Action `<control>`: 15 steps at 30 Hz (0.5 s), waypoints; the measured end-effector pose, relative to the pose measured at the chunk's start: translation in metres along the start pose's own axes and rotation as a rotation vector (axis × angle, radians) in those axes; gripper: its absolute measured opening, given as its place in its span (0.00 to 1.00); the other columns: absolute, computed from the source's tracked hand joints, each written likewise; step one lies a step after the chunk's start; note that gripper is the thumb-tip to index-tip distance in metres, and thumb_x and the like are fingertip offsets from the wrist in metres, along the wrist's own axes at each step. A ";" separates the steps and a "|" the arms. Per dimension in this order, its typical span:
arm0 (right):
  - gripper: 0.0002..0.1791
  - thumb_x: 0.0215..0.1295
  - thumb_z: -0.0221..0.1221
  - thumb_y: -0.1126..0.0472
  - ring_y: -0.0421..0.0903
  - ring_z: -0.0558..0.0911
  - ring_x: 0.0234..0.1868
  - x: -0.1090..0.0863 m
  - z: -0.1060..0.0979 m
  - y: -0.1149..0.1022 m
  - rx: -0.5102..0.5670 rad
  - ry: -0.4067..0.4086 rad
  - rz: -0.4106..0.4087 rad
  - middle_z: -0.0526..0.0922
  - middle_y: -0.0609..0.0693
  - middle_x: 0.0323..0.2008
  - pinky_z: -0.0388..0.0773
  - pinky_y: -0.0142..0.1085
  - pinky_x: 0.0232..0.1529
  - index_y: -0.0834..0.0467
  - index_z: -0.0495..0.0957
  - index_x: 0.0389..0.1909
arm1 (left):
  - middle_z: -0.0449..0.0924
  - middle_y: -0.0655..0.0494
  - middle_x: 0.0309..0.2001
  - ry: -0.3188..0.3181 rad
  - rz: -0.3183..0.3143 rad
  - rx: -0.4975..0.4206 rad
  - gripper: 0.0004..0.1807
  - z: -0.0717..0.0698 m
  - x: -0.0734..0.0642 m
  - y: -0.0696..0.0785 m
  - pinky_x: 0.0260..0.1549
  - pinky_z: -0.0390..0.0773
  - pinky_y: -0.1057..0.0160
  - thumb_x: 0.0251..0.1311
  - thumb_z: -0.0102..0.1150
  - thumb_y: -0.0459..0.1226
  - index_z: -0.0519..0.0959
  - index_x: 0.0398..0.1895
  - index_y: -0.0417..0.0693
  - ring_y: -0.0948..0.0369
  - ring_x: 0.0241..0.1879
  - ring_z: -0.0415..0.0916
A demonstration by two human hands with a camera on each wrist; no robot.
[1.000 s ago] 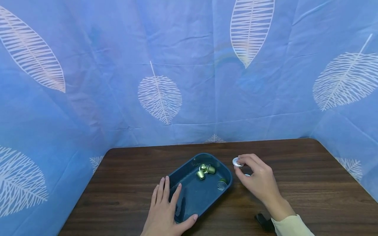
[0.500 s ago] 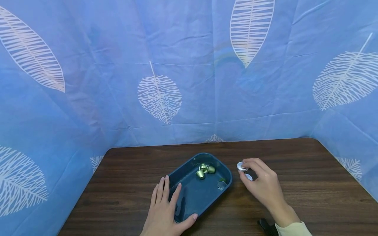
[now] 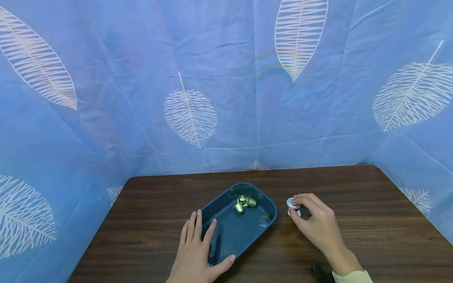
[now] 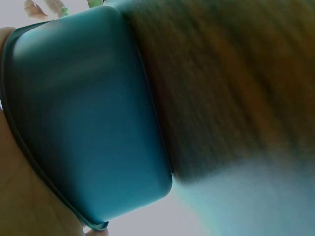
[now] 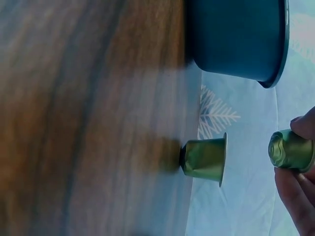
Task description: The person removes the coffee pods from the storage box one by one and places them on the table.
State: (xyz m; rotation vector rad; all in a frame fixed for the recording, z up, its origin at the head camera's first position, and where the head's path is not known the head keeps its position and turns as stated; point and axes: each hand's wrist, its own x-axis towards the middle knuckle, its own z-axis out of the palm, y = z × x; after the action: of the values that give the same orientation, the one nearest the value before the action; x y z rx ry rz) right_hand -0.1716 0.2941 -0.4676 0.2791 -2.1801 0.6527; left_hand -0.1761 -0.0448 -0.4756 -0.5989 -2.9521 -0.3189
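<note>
My right hand (image 3: 320, 224) pinches a green coffee capsule (image 5: 291, 150) between thumb and fingers, its silver lid facing up. Right below it, a second green capsule (image 5: 205, 158) stands on the table on its narrow end, lid up. In the head view the held capsule (image 3: 292, 203) partly overlaps the standing one. My left hand (image 3: 196, 249) rests on the near left end of a dark blue tray (image 3: 235, 239), fingers spread and fairly straight over its rim. Inside the tray, several green capsules (image 3: 244, 202) cluster at the far end, and another (image 3: 265, 219) lies near the right wall.
A brown wooden table (image 3: 382, 220) carries everything. Behind it and at both sides hangs a blue cloth (image 3: 230, 110) with white leaf prints. A black object (image 3: 320, 273) sits at my right wrist by the pale sleeve (image 3: 354, 276).
My right hand has moved right and a little nearer with the held capsule, now over the standing capsule. The left hand and the tray have stayed in place.
</note>
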 end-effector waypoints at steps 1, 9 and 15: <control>0.11 0.44 0.72 0.66 0.42 0.83 0.37 0.000 -0.001 0.001 0.003 0.004 -0.010 0.84 0.47 0.40 0.71 0.14 0.44 0.57 0.83 0.32 | 0.40 0.46 0.78 -0.002 0.002 -0.003 0.55 0.000 0.000 0.000 0.71 0.44 0.40 0.44 0.36 0.82 0.61 0.73 0.65 0.47 0.77 0.34; 0.12 0.45 0.71 0.65 0.42 0.83 0.39 -0.005 -0.019 0.004 -0.055 -0.021 0.012 0.84 0.45 0.41 0.68 0.11 0.46 0.56 0.83 0.33 | 0.42 0.44 0.78 0.033 0.029 -0.010 0.54 0.000 -0.001 0.000 0.71 0.46 0.39 0.45 0.38 0.81 0.62 0.73 0.63 0.47 0.77 0.37; 0.13 0.42 0.71 0.67 0.42 0.83 0.37 -0.012 -0.029 0.006 -0.057 -0.001 0.013 0.84 0.46 0.40 0.72 0.14 0.41 0.57 0.83 0.32 | 0.42 0.44 0.78 0.036 0.033 -0.002 0.55 -0.001 -0.002 0.000 0.71 0.46 0.39 0.45 0.37 0.81 0.62 0.73 0.62 0.47 0.77 0.37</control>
State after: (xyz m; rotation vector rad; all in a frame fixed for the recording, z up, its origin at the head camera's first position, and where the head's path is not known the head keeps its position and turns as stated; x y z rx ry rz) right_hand -0.1472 0.3143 -0.4638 0.2351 -2.1996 0.5968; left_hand -0.1744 -0.0462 -0.4753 -0.6342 -2.9048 -0.3261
